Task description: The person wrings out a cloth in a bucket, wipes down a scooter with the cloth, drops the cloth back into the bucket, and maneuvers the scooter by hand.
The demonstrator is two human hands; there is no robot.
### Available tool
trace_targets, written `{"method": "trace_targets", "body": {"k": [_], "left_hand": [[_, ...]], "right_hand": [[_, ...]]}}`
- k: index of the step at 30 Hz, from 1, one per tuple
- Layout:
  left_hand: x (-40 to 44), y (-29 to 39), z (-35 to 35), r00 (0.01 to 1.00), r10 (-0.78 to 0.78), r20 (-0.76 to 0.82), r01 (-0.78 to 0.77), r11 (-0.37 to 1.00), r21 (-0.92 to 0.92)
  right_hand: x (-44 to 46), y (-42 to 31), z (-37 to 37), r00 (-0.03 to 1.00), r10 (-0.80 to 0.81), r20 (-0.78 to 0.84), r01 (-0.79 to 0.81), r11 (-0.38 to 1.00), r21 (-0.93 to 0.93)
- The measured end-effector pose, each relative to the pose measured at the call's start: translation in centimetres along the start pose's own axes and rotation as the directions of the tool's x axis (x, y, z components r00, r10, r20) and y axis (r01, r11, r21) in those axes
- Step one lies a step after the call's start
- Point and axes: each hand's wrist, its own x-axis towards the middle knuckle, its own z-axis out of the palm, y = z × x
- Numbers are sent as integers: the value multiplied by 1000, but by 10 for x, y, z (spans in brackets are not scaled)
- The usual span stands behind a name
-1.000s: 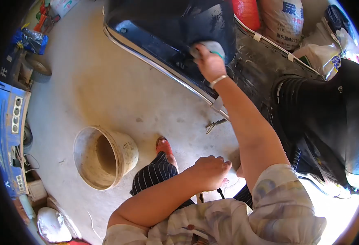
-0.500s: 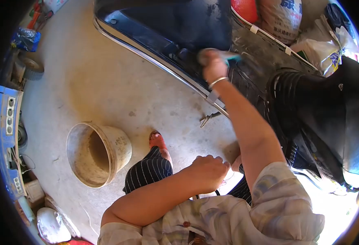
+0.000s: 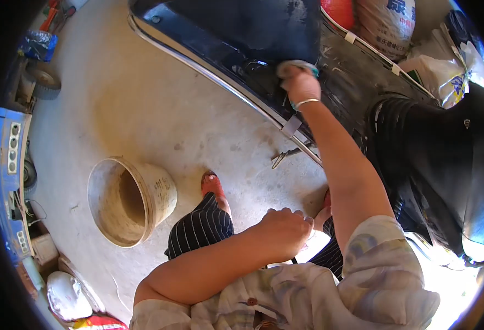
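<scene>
My right hand (image 3: 302, 87), with a bangle at the wrist, is closed round a pale cloth (image 3: 297, 66) with a greenish edge. It presses the cloth against the lower corner of the glossy dark seat (image 3: 242, 33) of a vehicle, beside the black footboard (image 3: 346, 88). In front of my body my left hand (image 3: 286, 234) is curled with its knuckles up; its palm side is hidden, so whatever it may hold cannot be made out.
A dirty white bucket (image 3: 162, 195) stands on the concrete floor at left. A metal rail (image 3: 214, 82) edges the vehicle. Black front bodywork (image 3: 440, 159) rises at right. Sacks (image 3: 385, 27) lie beyond the vehicle, and a blue vehicle part (image 3: 8, 165) is at far left.
My right hand has slid the cloth down and to the right along the seat's corner. The whole view has shifted slightly. My left hand stays curled in front of my body.
</scene>
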Motion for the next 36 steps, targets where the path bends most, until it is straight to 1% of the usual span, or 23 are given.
{"method": "trace_targets", "body": {"k": [1,2,4,6,8,10,11,13,14,16,17,18,21,23,25,26,27,28,30,31,32,34,36], "left_hand": [[-3,2,-3,998,9,62,-10,1000,15],[-5,4,-4,992,18,128,-22,999,30],[-4,3,0,988,41,147,-44,999,17],[-2,4,0,984,58,166,-61,998,10],[2,6,0,995,54,83,-56,998,20],[5,6,-5,989,57,137,-62,998,31],[5,7,-5,980,65,187,-73,997,39],[6,3,1,988,27,150,-29,1000,8],[6,1,1,994,-11,109,13,1000,-18],[3,2,-3,996,-25,84,27,1000,-16],[2,3,-1,996,-17,93,17,1000,-2],[3,5,0,995,-6,104,4,1000,14],[3,12,-6,986,35,164,-31,999,-30],[8,12,0,988,44,145,-48,999,23],[12,10,4,990,50,131,-60,995,74],[13,9,4,994,42,103,-46,998,36],[14,7,4,997,35,75,-35,999,-3],[15,5,3,996,41,78,-41,999,-5],[16,3,3,993,66,94,-65,998,-11],[19,3,4,994,20,104,-18,1000,-22],[21,-1,7,995,2,98,0,1000,-18],[24,-8,10,995,-4,97,3,1000,6],[24,-7,8,996,-10,93,7,999,32]], "right_hand": [[0,4,-18,972,231,51,-236,966,104],[8,10,-16,928,371,-16,-363,915,176],[5,-7,-24,959,279,-45,-266,945,189],[21,-18,17,986,141,-91,-92,908,409],[15,-75,9,986,-2,-168,56,946,320],[19,-112,19,908,-311,-279,370,909,191],[17,-109,20,911,-310,-273,368,909,197],[17,-95,13,860,-395,-323,448,887,111],[17,-72,16,858,-485,-170,484,874,-47],[6,-32,14,900,-423,-107,421,906,-41],[2,-17,3,950,-304,73,310,946,-98],[1,-5,-9,958,-156,239,201,963,-178],[0,3,-27,967,-108,231,158,964,-212],[-2,-29,-34,938,-333,-102,343,933,111],[6,-70,-23,927,-321,-196,367,885,285],[11,-86,-14,911,-358,-203,406,866,292],[18,-96,8,917,-394,-63,399,905,149],[17,-102,15,919,-390,-60,395,907,145],[11,-98,17,927,-337,-165,365,912,185],[5,-91,10,936,-350,-40,352,929,118],[-3,-79,5,940,-339,-49,342,933,109],[-20,-46,-7,940,-295,172,301,953,-12],[-35,-9,-19,918,-55,392,139,972,-189]]}}
